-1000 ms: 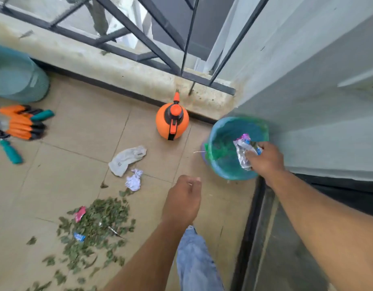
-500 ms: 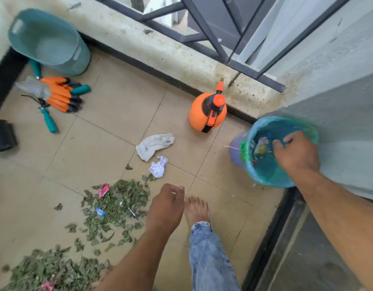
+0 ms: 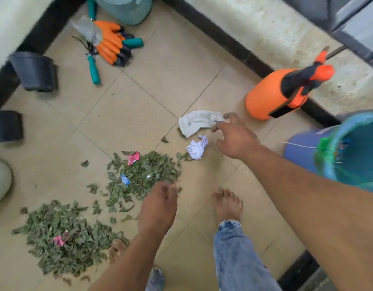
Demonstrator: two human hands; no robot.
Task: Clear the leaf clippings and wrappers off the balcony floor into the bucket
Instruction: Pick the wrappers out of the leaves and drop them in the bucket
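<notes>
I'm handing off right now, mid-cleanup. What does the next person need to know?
Right hand: open, empty, fingertips by the flat white scrap.
Left hand: loosely curled, empty, above the upper leaf pile.
Bucket: on the right, some scraps already inside.
Not yet cleared: flat white scrap, crumpled paper, upper leaf pile, lower leaf pile, red wrapper, blue wrapper, pink wrapper.

Soft, even daylight is filling the scene, with no glare and only faint shadows lying beside the black pot (image 3: 33, 70) at far left. Motion blur is smearing the orange sprayer (image 3: 271, 95) and the bucket (image 3: 300, 156) at right. The wide lens is bending the floor (image 3: 139, 106) lines toward the edges.
</notes>
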